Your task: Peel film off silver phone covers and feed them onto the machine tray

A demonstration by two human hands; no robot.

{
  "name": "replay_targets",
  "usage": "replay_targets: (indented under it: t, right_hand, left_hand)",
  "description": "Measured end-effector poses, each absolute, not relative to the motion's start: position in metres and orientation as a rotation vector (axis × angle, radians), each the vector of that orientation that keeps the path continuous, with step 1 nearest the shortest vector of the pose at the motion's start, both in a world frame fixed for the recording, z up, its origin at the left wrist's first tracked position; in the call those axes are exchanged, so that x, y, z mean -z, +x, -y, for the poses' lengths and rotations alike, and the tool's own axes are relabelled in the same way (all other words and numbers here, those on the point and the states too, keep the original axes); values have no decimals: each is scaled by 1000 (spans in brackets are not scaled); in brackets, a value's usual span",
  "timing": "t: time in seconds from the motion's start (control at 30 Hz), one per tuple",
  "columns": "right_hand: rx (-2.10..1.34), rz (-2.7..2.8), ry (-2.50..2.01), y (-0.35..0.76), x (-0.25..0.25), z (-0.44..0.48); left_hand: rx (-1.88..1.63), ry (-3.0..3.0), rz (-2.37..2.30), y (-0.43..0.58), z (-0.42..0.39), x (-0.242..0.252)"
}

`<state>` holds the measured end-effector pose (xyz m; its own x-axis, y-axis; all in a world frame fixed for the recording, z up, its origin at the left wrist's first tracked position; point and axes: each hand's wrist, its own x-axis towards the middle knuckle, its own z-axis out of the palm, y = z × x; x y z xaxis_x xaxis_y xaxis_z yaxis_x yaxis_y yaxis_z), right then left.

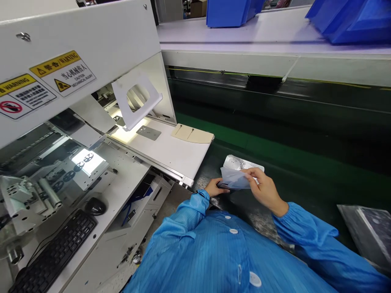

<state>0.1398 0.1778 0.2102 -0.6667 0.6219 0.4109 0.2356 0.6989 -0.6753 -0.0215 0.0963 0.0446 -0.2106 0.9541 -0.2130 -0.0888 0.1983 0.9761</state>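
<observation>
Nearby, 2 labels [62, 74] read "WARNING"; right hand [266, 189] pinches translucent film [233, 179] near left hand [214, 188], whose grip is unclear.

1 thin translucent whitish sheet [234, 180], tilted, right edge pinched in the right hand [265, 190], lower left corner at the left hand [214, 188], overlapping in view 1 silvery round-cornered piece [232, 162], dark-speckled

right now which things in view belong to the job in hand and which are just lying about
Job in hand, it seems:
- translucent sheet, pinched by the right hand, with the left hand at its left edge
- silvery tray just beyond

Apparently lying about:
- black mouse
- keyboard
- blue bins
</observation>
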Motion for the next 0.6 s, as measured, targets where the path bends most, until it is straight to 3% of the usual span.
replay_targets:
  t: [0.27,0.43,0.6]
  right_hand:
    - [-1140,2103,-779,147,-197,-189]
    - [-1043,2148,-610,144,-182,-187]
    - [-1086,1997,-750,140,-186,-176]
  left_hand:
    - [-1224,824,-1400,-17,-102,-46]
    - [-1255,816,-1359,-21,-102,-48]
    - [-1281,828,-1301,-23,-96,-49]
